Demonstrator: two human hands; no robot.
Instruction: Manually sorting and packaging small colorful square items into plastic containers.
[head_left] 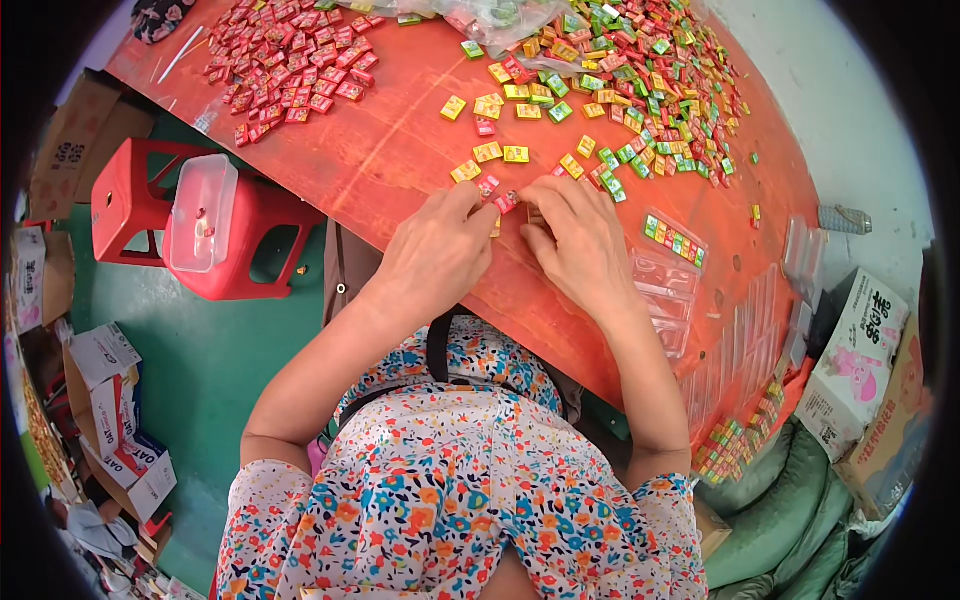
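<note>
Both my hands are close together over the near edge of the red-orange table [390, 150]. My left hand [440, 240] is closed, its fingertips on a small red box [507, 202]. Just to the right, my right hand [580, 240] has its fingers curled and thumb bent in; what lies between them is mostly hidden. Beyond the fingertips lie several small yellow boxes [487, 152], with a few red and green ones among them. Right of my right hand is a clear plastic tray [675, 240] holding a row of coloured boxes.
A heap of small red boxes [290, 65] covers the far left, a mixed heap [660, 90] the far right. Clear plastic trays [660, 295] lie along the right side. Red stools [235, 265] stand at left, one bearing a clear container [203, 212]. Cartons [855, 350] stand right.
</note>
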